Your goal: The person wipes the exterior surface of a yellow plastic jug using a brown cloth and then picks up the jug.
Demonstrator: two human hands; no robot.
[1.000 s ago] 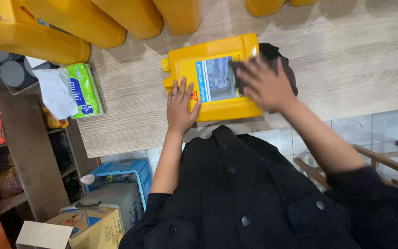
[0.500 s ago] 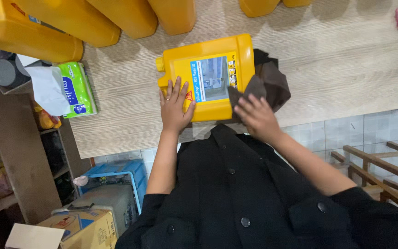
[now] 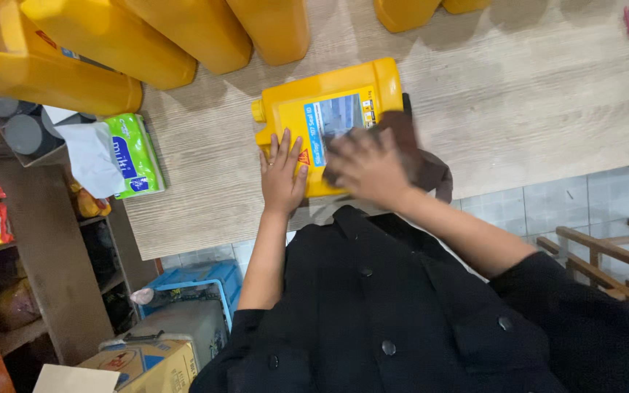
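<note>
1. Lying flat on its side near the middle of the frame, a yellow jerrycan (image 3: 329, 124) rests on the pale wooden counter (image 3: 533, 102), its cap pointing to the left and its blue-and-white label facing up.
2. The left hand (image 3: 283, 172) lies palm down on the can's lower left corner, fingers spread and straight, gripping nothing; its bare forearm runs down toward the bottom of the frame.
3. The right hand (image 3: 364, 166) presses a dark brown cloth (image 3: 420, 156) against the can's label face and lower right part, fingers curled over the fabric. The hand is blurred. Its forearm slants to the lower right into a black sleeve.
4. The cloth spills past the can's right edge onto the counter.
5. Across the top of the frame, several larger yellow jerrycans (image 3: 183, 33) lie on the counter, well apart from the hands.
6. At the left, a green tissue pack (image 3: 134, 155) sits at the counter's edge.
7. Lower left, a blue crate (image 3: 198, 280) and a cardboard box (image 3: 151, 364) stand on the floor beside brown shelves (image 3: 30, 291).
</note>
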